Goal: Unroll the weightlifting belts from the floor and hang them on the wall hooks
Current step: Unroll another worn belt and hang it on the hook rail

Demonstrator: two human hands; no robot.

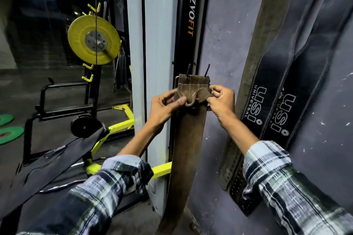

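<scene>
A worn brown leather belt (184,150) hangs straight down in front of the grey wall, its folded buckle end held up at two thin dark wall hooks (207,69). My left hand (166,104) pinches the left edge of that folded end. My right hand (222,100) pinches its right edge. The hook tips stick up just above the top of the leather. To the right, two black belts (275,89) printed USI UNIVERSAL and an olive belt (267,30) hang flat against the wall.
A white machine column (152,44) with a black PROZVOFIT panel stands left of the hooks. A yellow weight plate (93,40) sits on a rack behind. A black bench with a yellow frame (118,126) lies lower left, and green plates (9,133) are on the floor.
</scene>
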